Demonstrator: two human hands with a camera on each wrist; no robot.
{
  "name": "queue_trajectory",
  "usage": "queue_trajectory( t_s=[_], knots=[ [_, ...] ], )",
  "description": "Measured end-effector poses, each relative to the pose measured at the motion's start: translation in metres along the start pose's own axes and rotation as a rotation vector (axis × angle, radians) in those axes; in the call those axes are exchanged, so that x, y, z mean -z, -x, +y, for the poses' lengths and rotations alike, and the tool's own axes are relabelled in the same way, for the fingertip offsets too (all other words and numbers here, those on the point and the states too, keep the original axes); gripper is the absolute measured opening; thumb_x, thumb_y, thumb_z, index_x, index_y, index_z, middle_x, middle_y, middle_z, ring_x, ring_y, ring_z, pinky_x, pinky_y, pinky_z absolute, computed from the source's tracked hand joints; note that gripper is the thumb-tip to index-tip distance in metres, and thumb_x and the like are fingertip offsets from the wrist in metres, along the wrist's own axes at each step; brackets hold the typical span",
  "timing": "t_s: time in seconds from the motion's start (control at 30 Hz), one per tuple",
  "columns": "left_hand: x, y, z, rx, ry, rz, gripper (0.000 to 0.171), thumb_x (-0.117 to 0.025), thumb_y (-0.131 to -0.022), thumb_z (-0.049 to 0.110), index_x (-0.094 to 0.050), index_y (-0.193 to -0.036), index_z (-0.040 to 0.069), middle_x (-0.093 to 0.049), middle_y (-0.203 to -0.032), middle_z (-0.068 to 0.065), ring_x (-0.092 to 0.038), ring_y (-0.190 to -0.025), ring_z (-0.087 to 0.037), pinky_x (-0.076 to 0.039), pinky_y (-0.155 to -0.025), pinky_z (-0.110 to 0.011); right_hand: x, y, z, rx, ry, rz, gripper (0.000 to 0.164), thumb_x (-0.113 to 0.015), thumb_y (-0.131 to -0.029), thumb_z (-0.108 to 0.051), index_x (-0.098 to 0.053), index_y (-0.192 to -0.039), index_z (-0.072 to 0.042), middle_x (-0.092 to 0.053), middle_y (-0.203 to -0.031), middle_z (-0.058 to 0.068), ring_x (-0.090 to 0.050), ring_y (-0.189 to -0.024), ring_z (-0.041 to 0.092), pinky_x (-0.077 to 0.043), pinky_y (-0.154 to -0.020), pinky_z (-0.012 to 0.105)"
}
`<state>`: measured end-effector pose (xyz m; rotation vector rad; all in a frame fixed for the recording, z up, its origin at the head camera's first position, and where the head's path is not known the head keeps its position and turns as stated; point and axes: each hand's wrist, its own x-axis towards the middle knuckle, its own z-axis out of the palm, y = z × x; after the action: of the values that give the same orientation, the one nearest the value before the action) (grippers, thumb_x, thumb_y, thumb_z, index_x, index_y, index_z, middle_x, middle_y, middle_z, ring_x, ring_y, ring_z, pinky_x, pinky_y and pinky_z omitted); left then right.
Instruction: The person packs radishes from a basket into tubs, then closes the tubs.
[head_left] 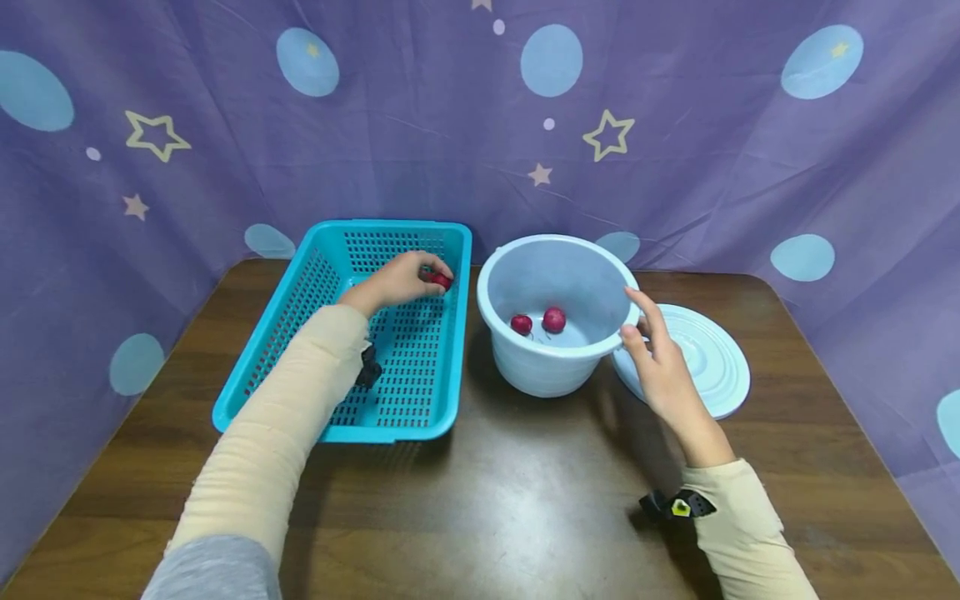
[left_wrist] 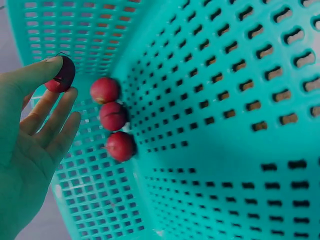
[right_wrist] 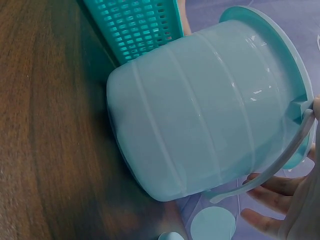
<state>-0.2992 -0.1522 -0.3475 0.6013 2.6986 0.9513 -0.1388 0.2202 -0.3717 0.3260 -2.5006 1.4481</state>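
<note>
My left hand (head_left: 405,277) is over the far right part of a turquoise perforated basket (head_left: 459,367). Its thumb and fingertips pinch a red radish (left_wrist: 61,75) with a thin root. Three more radishes (left_wrist: 113,116) lie in a row along the basket's side in the left wrist view; my left arm hides them in the head view. At the right, my right hand (head_left: 660,354) grips the rim of a pale blue bucket (head_left: 547,375), other fingers near its handle (right_wrist: 272,170). Two radishes, one at the left (head_left: 521,323) and one at the right (head_left: 554,320), lie on the bucket's bottom.
A round pale blue lid (head_left: 708,358) lies on the wooden table (head_left: 480,517), right of the bucket and partly behind my right hand. The bucket stands close beside the basket. A purple curtain (head_left: 420,125) with stars and dots hangs behind the table.
</note>
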Motion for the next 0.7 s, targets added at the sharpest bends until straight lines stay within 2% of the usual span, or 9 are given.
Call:
queue_trajectory(
  t_s=[0.3, 0.47, 0.7],
  knots=[
    [0.017, 0.017, 0.019, -0.024, 0.047, 0.051, 0.026, -0.067, -0.095, 0.011, -0.067, -0.121, 0.007, -0.057, -0.128, -0.010, -0.057, -0.114, -0.030, -0.049, -0.091, -0.046, 0.001, 0.000, 0.000, -0.004, 0.002, -0.007, 0.052, -0.041, -0.107, -0.031, -0.026, -0.157, -0.024, -0.054, -0.134, 0.030, -0.057, -0.116, 0.045, -0.039, -0.099, 0.060],
    [0.021, 0.025, 0.030, -0.072, 0.067, 0.090, 0.025, -0.067, -0.096, 0.015, -0.066, -0.121, 0.011, -0.055, -0.132, -0.007, -0.056, -0.116, -0.029, -0.049, -0.091, -0.046, 0.002, 0.001, 0.001, -0.001, 0.001, 0.002, 0.052, -0.042, -0.107, -0.031, -0.027, -0.156, -0.025, -0.055, -0.132, 0.029, -0.058, -0.114, 0.045, -0.040, -0.099, 0.060],
    [0.024, 0.035, 0.043, -0.093, 0.085, 0.116, 0.030, -0.068, -0.095, 0.022, -0.066, -0.123, 0.012, -0.057, -0.129, -0.002, -0.057, -0.114, -0.025, -0.050, -0.090, -0.045, 0.002, 0.001, 0.000, -0.010, 0.001, -0.007, 0.052, -0.043, -0.107, -0.032, -0.027, -0.156, -0.029, -0.055, -0.133, 0.028, -0.057, -0.116, 0.044, -0.040, -0.100, 0.058]
  ],
)
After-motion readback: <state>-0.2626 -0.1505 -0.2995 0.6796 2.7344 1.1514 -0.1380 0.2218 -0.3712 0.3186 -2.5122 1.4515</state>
